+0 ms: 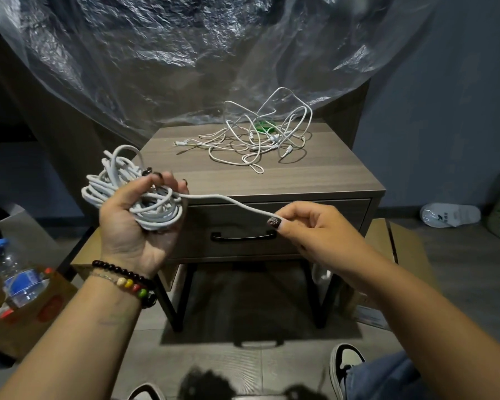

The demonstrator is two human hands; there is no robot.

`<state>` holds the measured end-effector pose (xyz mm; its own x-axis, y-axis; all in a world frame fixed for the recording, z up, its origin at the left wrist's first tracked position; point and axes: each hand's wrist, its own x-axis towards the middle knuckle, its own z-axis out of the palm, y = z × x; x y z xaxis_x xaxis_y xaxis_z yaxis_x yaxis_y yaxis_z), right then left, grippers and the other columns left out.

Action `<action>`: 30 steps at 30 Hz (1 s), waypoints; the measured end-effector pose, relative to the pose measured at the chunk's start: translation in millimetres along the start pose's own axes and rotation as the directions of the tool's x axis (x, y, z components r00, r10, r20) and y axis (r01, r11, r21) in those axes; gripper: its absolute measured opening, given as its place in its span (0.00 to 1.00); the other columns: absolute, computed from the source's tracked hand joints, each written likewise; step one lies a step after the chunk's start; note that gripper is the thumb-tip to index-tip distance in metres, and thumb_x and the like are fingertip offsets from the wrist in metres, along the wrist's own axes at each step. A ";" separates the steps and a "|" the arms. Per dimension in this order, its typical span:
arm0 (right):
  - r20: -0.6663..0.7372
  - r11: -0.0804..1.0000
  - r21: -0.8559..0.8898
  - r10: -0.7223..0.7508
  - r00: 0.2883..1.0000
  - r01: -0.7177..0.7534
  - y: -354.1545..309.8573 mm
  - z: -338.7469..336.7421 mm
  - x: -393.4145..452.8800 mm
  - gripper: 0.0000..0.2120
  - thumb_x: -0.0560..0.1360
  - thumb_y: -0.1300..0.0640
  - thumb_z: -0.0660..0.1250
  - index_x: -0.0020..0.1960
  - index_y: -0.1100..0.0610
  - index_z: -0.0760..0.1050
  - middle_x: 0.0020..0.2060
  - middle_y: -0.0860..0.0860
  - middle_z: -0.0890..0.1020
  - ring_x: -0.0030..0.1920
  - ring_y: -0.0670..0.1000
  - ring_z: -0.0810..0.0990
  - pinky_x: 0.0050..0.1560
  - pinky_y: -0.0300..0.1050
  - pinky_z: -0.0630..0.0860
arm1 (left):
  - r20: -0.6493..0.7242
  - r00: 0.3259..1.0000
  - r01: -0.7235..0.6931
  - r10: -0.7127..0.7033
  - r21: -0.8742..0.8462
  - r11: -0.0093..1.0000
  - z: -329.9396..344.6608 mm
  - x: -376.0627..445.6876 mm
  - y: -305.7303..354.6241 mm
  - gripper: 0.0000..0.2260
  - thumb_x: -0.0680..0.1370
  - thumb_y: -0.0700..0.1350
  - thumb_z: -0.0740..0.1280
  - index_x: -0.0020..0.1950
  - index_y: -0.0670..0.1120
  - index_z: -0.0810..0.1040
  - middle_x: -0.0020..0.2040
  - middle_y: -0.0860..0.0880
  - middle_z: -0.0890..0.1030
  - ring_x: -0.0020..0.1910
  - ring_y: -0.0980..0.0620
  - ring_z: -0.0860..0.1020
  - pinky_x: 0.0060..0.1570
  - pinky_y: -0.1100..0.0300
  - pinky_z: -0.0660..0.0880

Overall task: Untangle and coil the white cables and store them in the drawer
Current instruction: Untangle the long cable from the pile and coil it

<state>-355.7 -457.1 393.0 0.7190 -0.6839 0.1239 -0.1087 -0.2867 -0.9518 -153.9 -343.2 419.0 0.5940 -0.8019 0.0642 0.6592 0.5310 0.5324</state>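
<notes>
Coiling step: you hold a partly wound white cable bundle [136,194] in your left hand [133,223], palm up, fingers curled round the loops.
Left grip: closed round the bundle, just left of the nightstand [272,180] front corner.
Right grip: your right hand [309,226] pinches the free tail [228,202] between thumb and fingers, in front of the closed drawer [272,223].
Key relation: the tail runs from the bundle rightward and slightly down to your right hand; its long axis lies nearly level, across the drawer front. The right hand is the one nearer the tail's end.
Coming move (judgement): carry the tail back toward the left hand to lay on another loop.
Remaining work: a tangled pile of thinner white cables [260,137] lies on the nightstand top, toward its rear, well apart from both hands.
Drawer handle [243,235]: below and between your hands; not yet pulled.
Open room: free space lies between your hands and above the drawer front.
Edges: a plastic sheet [185,53] hangs behind the pile; a water bottle [18,278] stands in a box at lower left.
</notes>
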 end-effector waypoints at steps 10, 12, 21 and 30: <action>0.266 0.603 -0.649 -0.392 0.881 0.464 1.6 7.2 -21.3 0.12 0.74 0.46 0.62 0.48 0.46 0.83 0.35 0.39 0.73 0.36 0.39 0.73 0.36 0.47 0.75 | -0.163 0.986 0.039 0.037 0.440 0.897 -10.6 -1.4 -0.6 0.07 0.74 0.45 0.68 0.39 0.46 0.72 0.27 0.51 0.71 0.25 0.57 0.72 0.32 0.63 0.76; 0.349 0.673 -0.553 -0.348 0.870 0.492 -2.1 11.8 -25.4 0.11 0.74 0.46 0.63 0.49 0.47 0.83 0.35 0.39 0.75 0.38 0.40 0.75 0.42 0.50 0.77 | -0.116 0.993 0.040 0.033 0.572 0.819 -12.1 -4.3 -1.7 0.12 0.67 0.49 0.73 0.41 0.46 0.72 0.28 0.50 0.72 0.25 0.55 0.73 0.30 0.62 0.75; -0.034 0.832 -0.264 -0.514 0.857 0.488 -10.1 14.3 -12.4 0.05 0.71 0.58 0.70 0.43 0.58 0.84 0.32 0.46 0.77 0.33 0.43 0.74 0.37 0.30 0.68 | 0.052 0.949 0.187 -0.312 0.702 0.687 -20.0 -21.7 -33.5 0.42 0.42 0.58 0.84 0.50 0.41 0.77 0.41 0.41 0.77 0.39 0.48 0.77 0.37 0.60 0.79; -0.175 0.881 -0.228 -0.456 0.872 0.415 -8.8 15.8 -1.1 0.02 0.69 0.60 0.74 0.41 0.55 0.85 0.32 0.42 0.77 0.34 0.40 0.76 0.38 0.28 0.67 | 0.203 0.865 0.116 -0.460 0.810 0.575 -6.6 -31.4 -58.5 0.34 0.54 0.46 0.82 0.59 0.47 0.78 0.54 0.47 0.84 0.56 0.51 0.81 0.50 0.61 0.78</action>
<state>-344.6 -443.2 396.8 0.5569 -0.5830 0.5915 0.0463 -0.6893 -0.7230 -208.1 -347.3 380.3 0.1173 -0.9929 -0.0183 0.0741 -0.0097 0.9972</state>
